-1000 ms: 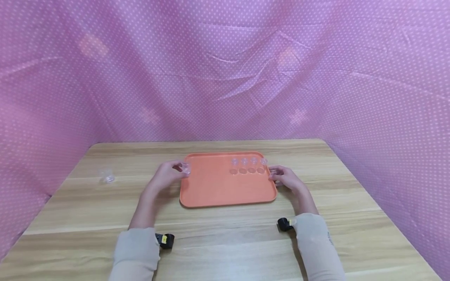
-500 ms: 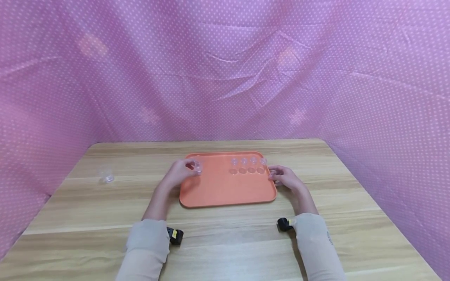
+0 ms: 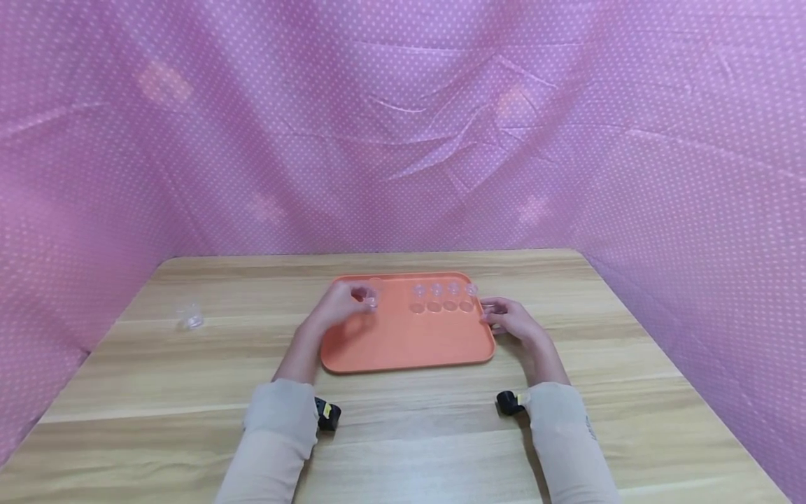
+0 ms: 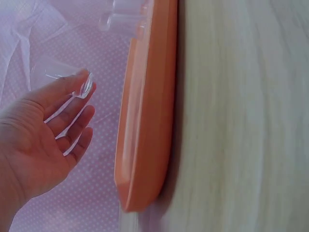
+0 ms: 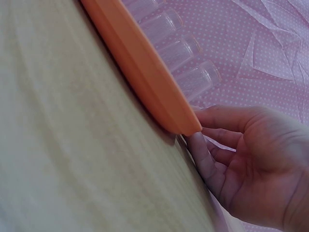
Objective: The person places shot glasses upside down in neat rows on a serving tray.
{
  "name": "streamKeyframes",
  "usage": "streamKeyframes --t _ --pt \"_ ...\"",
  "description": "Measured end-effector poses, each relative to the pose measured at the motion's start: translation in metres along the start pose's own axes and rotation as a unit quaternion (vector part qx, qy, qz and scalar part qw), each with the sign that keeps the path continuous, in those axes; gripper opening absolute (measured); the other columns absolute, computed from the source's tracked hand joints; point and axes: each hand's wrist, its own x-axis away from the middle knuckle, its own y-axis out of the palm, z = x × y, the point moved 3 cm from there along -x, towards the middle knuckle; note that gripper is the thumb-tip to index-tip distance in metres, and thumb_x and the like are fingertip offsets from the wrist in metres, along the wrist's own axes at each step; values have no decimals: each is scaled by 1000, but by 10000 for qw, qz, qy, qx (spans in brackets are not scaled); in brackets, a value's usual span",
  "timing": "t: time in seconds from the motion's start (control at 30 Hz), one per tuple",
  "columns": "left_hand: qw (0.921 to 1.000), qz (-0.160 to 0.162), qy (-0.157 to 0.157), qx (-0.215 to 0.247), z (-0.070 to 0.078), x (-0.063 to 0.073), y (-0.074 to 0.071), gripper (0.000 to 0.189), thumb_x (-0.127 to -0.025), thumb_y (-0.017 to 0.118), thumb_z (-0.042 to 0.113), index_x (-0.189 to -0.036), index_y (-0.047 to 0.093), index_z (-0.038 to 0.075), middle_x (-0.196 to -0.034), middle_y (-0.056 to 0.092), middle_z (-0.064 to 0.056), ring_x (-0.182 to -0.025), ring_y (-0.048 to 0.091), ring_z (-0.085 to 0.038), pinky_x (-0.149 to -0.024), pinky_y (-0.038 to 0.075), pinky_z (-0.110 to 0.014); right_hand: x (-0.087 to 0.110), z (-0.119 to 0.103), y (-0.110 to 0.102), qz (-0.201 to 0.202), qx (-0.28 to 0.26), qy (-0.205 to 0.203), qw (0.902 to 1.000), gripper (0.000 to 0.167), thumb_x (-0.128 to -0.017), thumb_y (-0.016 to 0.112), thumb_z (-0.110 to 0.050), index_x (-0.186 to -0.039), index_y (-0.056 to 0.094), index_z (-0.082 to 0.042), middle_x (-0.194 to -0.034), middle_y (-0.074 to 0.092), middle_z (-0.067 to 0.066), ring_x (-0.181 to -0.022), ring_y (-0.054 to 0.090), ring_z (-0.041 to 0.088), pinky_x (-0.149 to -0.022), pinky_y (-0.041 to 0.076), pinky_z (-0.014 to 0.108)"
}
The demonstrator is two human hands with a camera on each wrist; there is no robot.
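Observation:
My left hand [image 3: 340,302] pinches a small clear plastic cup [image 4: 55,71] between thumb and fingers. That cup is upright, its wide mouth up, above the left part of the orange tray [image 3: 403,350]. In the left wrist view its thick base points toward the tray with a gap between. Several like cups [image 3: 437,297] stand in a row at the tray's right back; their wider ends seem to face down. At the tray's right edge, my right hand [image 3: 511,318] grips the rim; in the right wrist view the thumb [image 5: 199,147] and a finger touch its corner.
Clear plastic, perhaps more than one cup [image 3: 192,318], sits at the far left of the wooden table [image 3: 403,427]. A pink dotted cloth [image 3: 403,140] hangs behind the table and along both sides. Each sleeve cuff carries a small black camera [image 3: 507,402].
My left hand has carried the cup rightward, from the tray's left edge to over its left part. The right hand, the tray and the row of cups have stayed in place.

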Motion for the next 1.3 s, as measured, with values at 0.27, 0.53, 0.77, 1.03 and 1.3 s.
streamKeyframes --t 0.27,0.53,0.77,1.03,1.3 --pt "9997 88 -212 -1 4 -6 8 32 -79 71 11 -108 64 -2 -92 65 -9 -87 56 -23 -78 46 -33 -1 1 0 -58 -150 5 9999 43 -88 52 4 -130 40 11 -106 55 21 -82 58 13 -73 52 30" --pt "9993 330 -152 -120 3 -8 11 31 -79 72 11 -106 66 -2 -91 66 -9 -84 55 -23 -77 44 -34 -2 1 0 -65 -140 4 9999 43 -88 51 4 -129 41 10 -105 55 19 -82 57 13 -72 52 30" --pt "9980 460 -415 -160 1 -7 12 28 -78 73 11 -103 65 0 -91 66 -8 -87 56 -23 -79 44 -35 -1 2 0 -30 -166 43 9998 42 -88 51 4 -129 42 9 -104 55 18 -82 58 14 -72 52 30" --pt "9954 593 -697 -282 2 -6 13 26 -78 73 15 -99 63 3 -94 65 -8 -89 57 -23 -80 45 -36 0 1 -1 -36 -88 72 9999 43 -89 52 2 -130 42 8 -106 55 20 -82 59 15 -71 52 29" --pt "9918 938 -652 -578 5 -8 15 22 -78 72 17 -96 67 5 -91 65 -7 -86 53 -22 -74 42 -34 1 -1 0 -62 -75 10 10000 42 -89 51 2 -130 42 8 -105 55 19 -81 58 14 -70 52 29"
